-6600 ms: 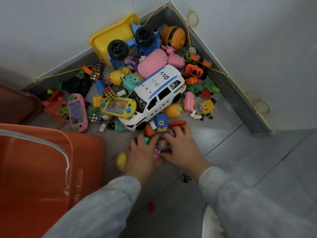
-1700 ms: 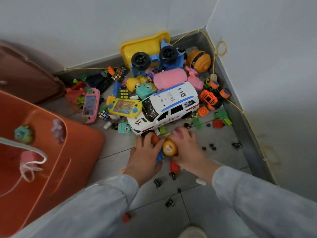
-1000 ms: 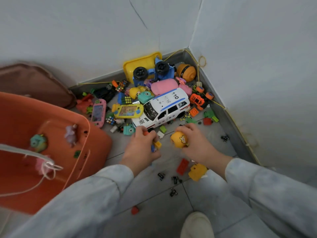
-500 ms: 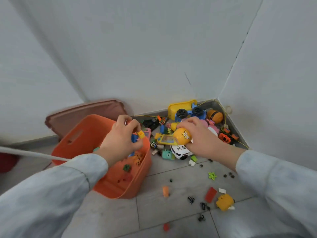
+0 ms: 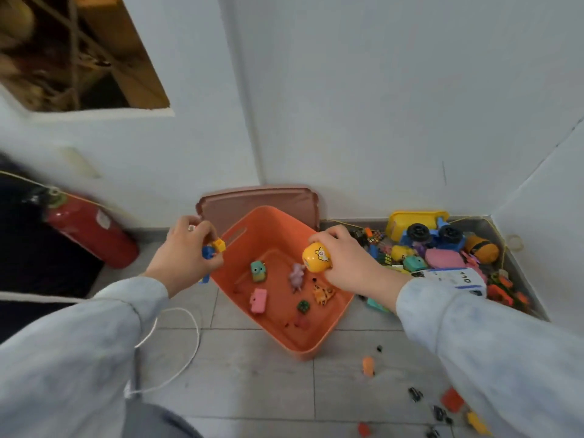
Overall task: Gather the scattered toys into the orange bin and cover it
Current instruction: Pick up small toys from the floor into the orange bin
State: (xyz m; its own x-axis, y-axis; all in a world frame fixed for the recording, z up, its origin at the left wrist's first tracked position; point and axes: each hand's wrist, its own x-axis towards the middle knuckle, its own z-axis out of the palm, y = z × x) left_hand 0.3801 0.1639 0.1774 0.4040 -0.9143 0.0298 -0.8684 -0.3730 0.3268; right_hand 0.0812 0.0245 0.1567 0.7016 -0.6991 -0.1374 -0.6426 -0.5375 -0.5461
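Right hand (image 5: 344,260), closed around a round yellow plastic toy with a small cartoon face (image 5: 317,258), held over the near-right side of the open orange plastic bin (image 5: 316,344). Left hand (image 5: 186,254), pinching a small yellow block (image 5: 218,245) and a small blue plastic piece (image 5: 207,251) between thumb and fingers, just at the bin's left rim, level with the slot handle. Between the two hands, down on the bin floor: a teal box-shaped toy (image 5: 258,271), a pale purple animal figure (image 5: 296,275), a pink block toy (image 5: 258,300), an orange figure (image 5: 323,295) and a small dark green cube (image 5: 303,306), all below and well apart from both hands. Beyond the bin, leaning on the white wall, a dusty-pink flat lid (image 5: 256,197). To the right of the right hand, heaped in the corner: a yellow and blue toy truck with black wheels (image 5: 423,230), a pink oval toy (image 5: 444,259), a white toy police car (image 5: 452,278) partly hidden by the right sleeve. Below the right forearm, loose on the grey tile floor (image 5: 259,374): a small orange piece (image 5: 368,366), red blocks and tiny black parts. Left of the left hand, lying on the floor, a red fire extinguisher (image 5: 91,232).
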